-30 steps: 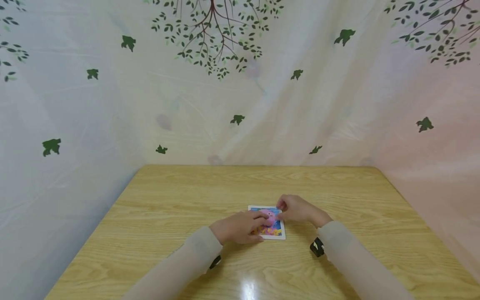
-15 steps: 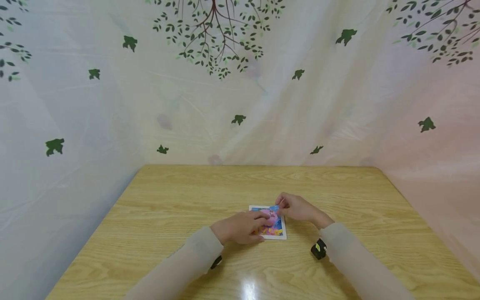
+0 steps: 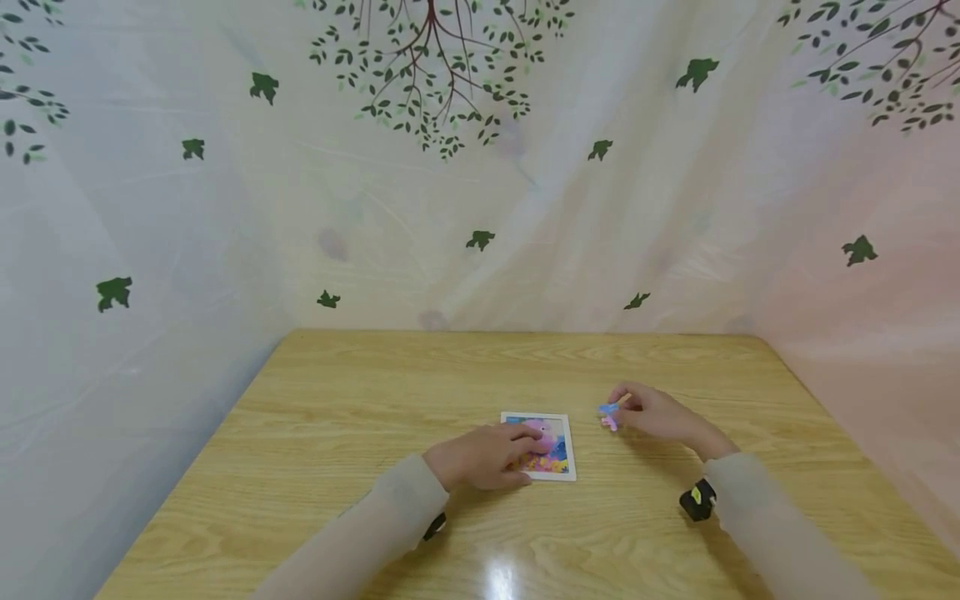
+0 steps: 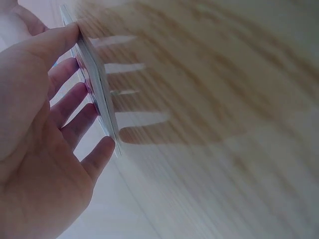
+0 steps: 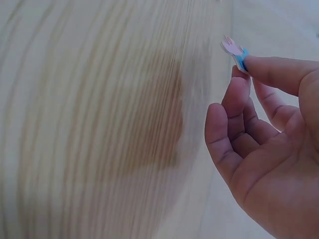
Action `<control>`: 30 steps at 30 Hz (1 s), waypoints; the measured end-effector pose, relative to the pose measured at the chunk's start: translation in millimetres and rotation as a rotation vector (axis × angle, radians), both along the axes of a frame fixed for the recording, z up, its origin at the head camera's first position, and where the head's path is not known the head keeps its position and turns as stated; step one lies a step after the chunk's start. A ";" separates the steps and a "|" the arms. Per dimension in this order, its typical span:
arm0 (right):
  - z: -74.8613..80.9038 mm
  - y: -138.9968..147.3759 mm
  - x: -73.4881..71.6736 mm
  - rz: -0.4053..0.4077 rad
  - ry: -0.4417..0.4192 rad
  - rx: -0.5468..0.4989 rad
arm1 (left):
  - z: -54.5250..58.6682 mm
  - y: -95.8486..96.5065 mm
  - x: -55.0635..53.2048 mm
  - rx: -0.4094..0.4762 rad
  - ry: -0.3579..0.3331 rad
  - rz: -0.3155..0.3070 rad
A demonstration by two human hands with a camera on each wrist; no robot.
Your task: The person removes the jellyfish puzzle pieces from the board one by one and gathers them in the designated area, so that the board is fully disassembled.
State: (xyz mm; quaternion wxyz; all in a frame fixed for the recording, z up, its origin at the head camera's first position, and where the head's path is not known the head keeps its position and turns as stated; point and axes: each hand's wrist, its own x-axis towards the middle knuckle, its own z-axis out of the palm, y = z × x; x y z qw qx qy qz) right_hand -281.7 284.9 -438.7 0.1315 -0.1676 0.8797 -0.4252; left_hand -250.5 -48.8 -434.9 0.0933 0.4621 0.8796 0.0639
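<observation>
A small jigsaw puzzle (image 3: 558,454) with a white border lies on the table, showing a pink character, blue sea and yellow-orange shapes. My left hand (image 3: 482,457) rests across it with fingers spread over its left part, hiding that side. In the left wrist view the thumb and fingertips touch the puzzle board (image 4: 101,84) along its edge. To the right of the board, my right hand (image 3: 663,414) pinches a blue and pink puzzle piece (image 5: 234,50) between thumb and index finger, just over the table. A pale gap shows at the puzzle's upper right.
The wood-grain table (image 3: 360,383) reaches back to a pale curtain (image 3: 390,250) printed with leaves and birds. More curtain hangs along the left and right sides. A dark wrist camera (image 3: 698,500) sits under the right sleeve.
My right hand has lifted a piece out of the puzzle's upper right and carried it rightward, away from the board. The left hand has stayed on the puzzle.
</observation>
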 end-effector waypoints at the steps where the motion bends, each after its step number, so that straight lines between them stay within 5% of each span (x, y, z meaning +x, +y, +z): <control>1: 0.7 8.0 1.4 -0.006 -0.007 -0.005 | 0.2 -0.2 0.3 0.002 -0.002 0.002; 13: 3.6 79.5 18.8 -0.050 -0.017 0.042 | -2.3 -0.7 -0.2 0.007 0.026 -0.024; 30: -3.0 97.0 21.6 -0.082 0.019 0.137 | -1.3 -1.8 1.7 0.016 0.018 -0.021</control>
